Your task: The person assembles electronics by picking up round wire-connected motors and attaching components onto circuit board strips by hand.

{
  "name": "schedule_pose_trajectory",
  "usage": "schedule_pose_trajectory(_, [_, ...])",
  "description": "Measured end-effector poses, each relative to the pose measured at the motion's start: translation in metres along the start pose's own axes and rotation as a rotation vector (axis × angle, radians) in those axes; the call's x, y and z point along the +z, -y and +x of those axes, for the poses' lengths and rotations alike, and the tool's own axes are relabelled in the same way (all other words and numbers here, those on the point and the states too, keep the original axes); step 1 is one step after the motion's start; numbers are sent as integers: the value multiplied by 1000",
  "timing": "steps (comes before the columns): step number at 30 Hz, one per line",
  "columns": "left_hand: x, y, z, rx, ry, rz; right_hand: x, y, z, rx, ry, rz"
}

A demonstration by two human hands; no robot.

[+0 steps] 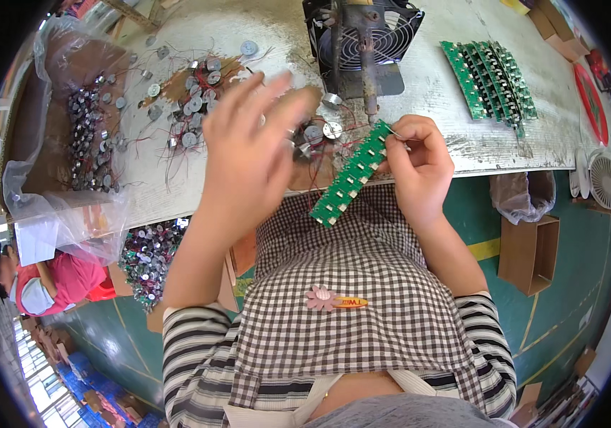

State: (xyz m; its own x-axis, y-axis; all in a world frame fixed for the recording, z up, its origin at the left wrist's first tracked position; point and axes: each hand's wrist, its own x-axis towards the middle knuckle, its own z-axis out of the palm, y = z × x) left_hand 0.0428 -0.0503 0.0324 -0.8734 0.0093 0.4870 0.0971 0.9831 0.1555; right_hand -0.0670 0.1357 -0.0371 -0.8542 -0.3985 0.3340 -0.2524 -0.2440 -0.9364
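Note:
My right hand (421, 158) pinches the upper end of a long green circuit board panel (352, 175), set with several small white parts in rows. A thin silvery wire also shows at these fingers. The panel slants down to the left over the table's front edge. Blurred by motion, my left hand (252, 143) is raised with its fingers apart, and nothing shows in it. Behind and beside it lie small round silver motors (192, 105) with red and dark wires. An upright metal soldering tip (368, 78) stands just above the panel's upper end.
Behind the tip stands a black fan (384, 36). A row of green circuit board panels (487, 82) lies at the back right. A plastic-lined box (48, 64) of motors sits at left. Below are another heap of motors (152, 260) and a cardboard box (530, 253).

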Motion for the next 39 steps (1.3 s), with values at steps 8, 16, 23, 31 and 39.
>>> schedule_pose_trajectory(8, [5, -6, -50, -71, 145, -741, 5, 20, -11, 302, -56, -8])
schedule_pose_trajectory(16, [9, -15, -35, -710, -461, -1341, 42, 73, -19, -569, 327, -556])
schedule_pose_trajectory(23, [-3, -23, -44, -788, -472, -1697, 83, 54, -10, -147, 356, -236])
schedule_pose_trajectory(31, [-7, -10, -66, -810, -424, -1995, 100, 61, -9, -612, 340, -445])
schedule_pose_trajectory(39, [-7, -19, -62, -745, -576, -1855, 119, 65, -1, -671, 294, -424])
